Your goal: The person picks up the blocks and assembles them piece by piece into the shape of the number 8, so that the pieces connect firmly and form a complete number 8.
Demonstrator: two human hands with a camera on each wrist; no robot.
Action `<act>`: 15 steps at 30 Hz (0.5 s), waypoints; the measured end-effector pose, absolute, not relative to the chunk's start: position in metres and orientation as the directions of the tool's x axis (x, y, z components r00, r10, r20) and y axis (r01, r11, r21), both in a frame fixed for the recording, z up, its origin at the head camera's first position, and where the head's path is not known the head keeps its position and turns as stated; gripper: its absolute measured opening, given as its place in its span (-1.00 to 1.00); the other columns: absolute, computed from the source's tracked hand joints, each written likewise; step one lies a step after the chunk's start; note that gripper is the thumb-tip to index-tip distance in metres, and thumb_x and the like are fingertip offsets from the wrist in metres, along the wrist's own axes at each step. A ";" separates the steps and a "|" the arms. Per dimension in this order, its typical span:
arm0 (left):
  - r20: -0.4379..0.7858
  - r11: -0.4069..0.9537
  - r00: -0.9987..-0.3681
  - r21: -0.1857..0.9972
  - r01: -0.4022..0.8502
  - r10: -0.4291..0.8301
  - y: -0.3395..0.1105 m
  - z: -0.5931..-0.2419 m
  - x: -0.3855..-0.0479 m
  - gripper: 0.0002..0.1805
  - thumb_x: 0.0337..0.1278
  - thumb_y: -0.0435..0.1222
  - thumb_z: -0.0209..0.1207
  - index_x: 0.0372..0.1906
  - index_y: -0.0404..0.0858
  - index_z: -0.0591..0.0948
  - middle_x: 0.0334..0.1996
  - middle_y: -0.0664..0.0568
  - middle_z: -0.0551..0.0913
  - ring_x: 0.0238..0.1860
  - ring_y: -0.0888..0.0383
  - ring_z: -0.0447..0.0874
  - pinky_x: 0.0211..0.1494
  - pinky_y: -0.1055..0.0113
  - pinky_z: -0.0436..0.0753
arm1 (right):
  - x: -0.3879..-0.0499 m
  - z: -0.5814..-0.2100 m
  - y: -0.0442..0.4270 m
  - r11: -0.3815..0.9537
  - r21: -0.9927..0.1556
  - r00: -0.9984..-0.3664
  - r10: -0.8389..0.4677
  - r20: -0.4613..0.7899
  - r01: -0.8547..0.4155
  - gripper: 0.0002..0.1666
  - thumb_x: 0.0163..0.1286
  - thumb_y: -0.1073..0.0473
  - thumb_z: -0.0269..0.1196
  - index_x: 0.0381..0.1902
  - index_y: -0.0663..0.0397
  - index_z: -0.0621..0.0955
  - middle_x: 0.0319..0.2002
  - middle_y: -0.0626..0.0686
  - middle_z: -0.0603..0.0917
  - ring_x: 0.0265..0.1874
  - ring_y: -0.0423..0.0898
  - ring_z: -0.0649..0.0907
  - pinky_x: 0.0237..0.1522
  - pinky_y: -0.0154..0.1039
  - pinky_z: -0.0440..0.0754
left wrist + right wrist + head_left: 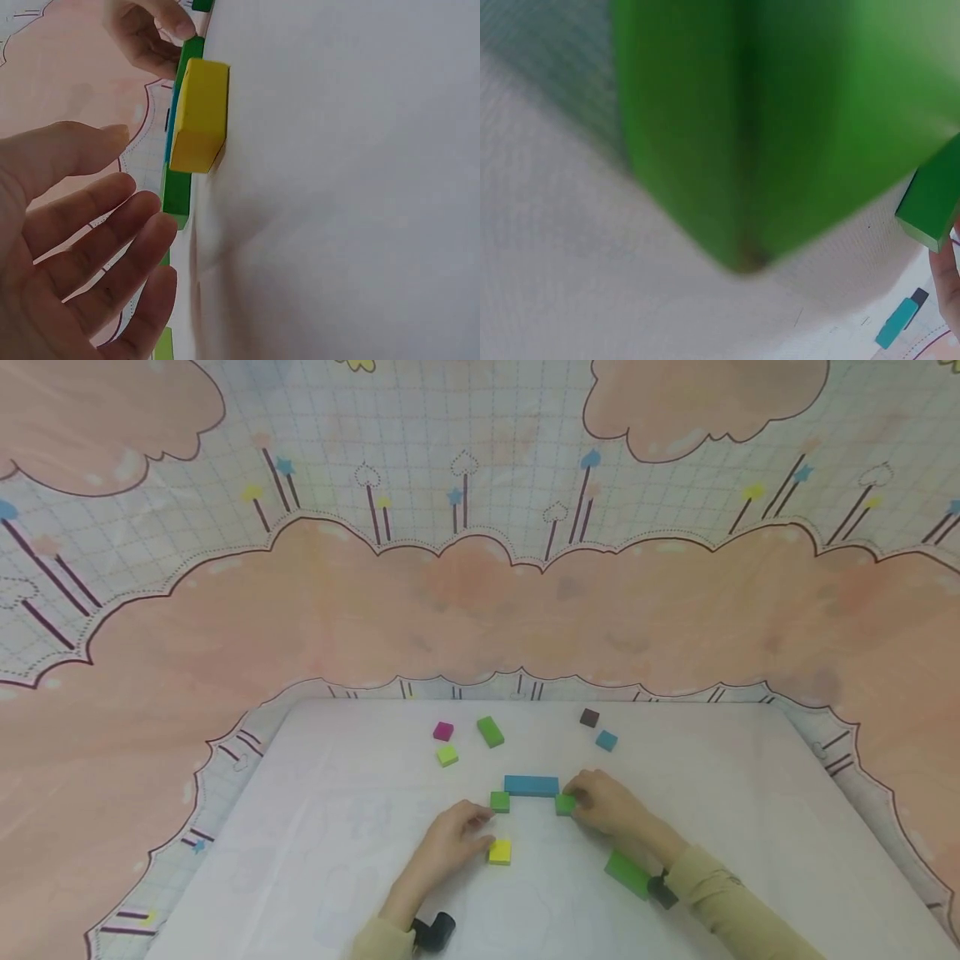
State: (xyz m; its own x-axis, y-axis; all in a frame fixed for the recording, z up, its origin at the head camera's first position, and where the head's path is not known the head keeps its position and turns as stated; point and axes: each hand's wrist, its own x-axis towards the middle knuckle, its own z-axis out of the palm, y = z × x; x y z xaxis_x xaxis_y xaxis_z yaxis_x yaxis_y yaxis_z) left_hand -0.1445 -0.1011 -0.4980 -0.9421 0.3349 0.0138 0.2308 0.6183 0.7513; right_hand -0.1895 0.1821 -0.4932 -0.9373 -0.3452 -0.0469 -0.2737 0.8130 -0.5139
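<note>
My right hand (603, 802) pinches a small green block (565, 805) at the right front corner of a long blue block (532, 786). A matching green block (500, 802) sits at the blue block's left front corner. Beside it is my left hand (450, 839), its fingers loosely bent and nothing between them. A yellow block (499, 852) lies by the left thumb; in the left wrist view this yellow block (201, 116) stands clear of the fingers. Close to the right wrist, a larger green block (627, 874) fills much of the right wrist view, blurred.
Toward the back of the white table (360, 827) lie a magenta block (443, 732), a lime block (447, 756), a green block (491, 732), a dark block (589, 717) and a small blue block (607, 741). A patterned cloth (480, 610) hangs behind the table.
</note>
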 end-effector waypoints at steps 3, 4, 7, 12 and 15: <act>0.021 0.614 -0.939 0.751 0.242 0.344 -0.100 -0.500 -0.140 -0.65 0.08 -0.22 0.30 0.00 -0.17 0.62 -0.13 0.07 0.66 -0.10 0.16 0.57 0.00 0.25 0.59 | -0.189 -0.494 0.182 0.813 -0.517 -0.938 -0.342 -0.052 -0.267 -0.67 0.15 0.29 0.32 -0.08 0.03 0.65 -0.12 -0.03 0.65 -0.01 -0.07 0.57 0.16 -0.04 0.54; 0.024 0.614 -0.938 0.751 0.245 0.346 -0.099 -0.501 -0.139 -0.65 0.07 -0.22 0.31 -0.01 -0.17 0.63 -0.13 0.07 0.66 -0.10 0.16 0.58 0.00 0.25 0.59 | -0.189 -0.494 0.182 0.812 -0.518 -0.938 -0.341 -0.052 -0.267 -0.67 0.15 0.29 0.32 -0.08 0.03 0.64 -0.11 -0.03 0.65 0.00 -0.07 0.58 0.16 -0.04 0.54; 0.018 0.620 -0.938 0.746 0.242 0.345 -0.099 -0.503 -0.135 -0.65 0.06 -0.20 0.32 -0.02 -0.15 0.63 -0.14 0.10 0.66 -0.12 0.18 0.58 -0.02 0.27 0.60 | -0.189 -0.494 0.182 0.811 -0.521 -0.938 -0.342 -0.052 -0.267 -0.67 0.15 0.29 0.31 -0.07 0.04 0.64 -0.11 -0.03 0.65 0.00 -0.06 0.57 0.16 -0.04 0.54; 0.002 0.634 -0.942 0.739 0.227 0.335 -0.099 -0.506 -0.129 -0.65 0.05 -0.19 0.32 -0.02 -0.13 0.63 -0.14 0.14 0.66 -0.11 0.22 0.59 -0.03 0.30 0.60 | -0.187 -0.494 0.182 0.812 -0.513 -0.937 -0.347 -0.039 -0.280 -0.65 0.13 0.28 0.31 -0.07 0.05 0.64 -0.12 -0.02 0.65 -0.02 -0.05 0.58 0.15 -0.02 0.55; 0.018 0.640 -0.940 0.729 0.245 0.339 -0.099 -0.507 -0.126 -0.65 0.03 -0.21 0.33 -0.03 -0.13 0.63 -0.14 0.15 0.66 -0.12 0.23 0.59 -0.02 0.32 0.60 | -0.187 -0.492 0.182 0.811 -0.513 -0.936 -0.350 -0.039 -0.282 -0.65 0.13 0.29 0.31 -0.06 0.06 0.64 -0.11 -0.02 0.65 -0.01 -0.04 0.58 0.15 -0.01 0.55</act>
State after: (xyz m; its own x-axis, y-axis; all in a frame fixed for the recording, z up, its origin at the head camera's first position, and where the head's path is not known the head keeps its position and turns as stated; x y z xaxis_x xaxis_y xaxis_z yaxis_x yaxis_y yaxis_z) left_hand -0.1262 -0.0985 -0.5072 -0.9405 0.3394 0.0179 0.2447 0.6397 0.7286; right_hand -0.1867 0.1825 -0.4923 -0.9360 -0.3498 -0.0390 -0.2817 0.8110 -0.5127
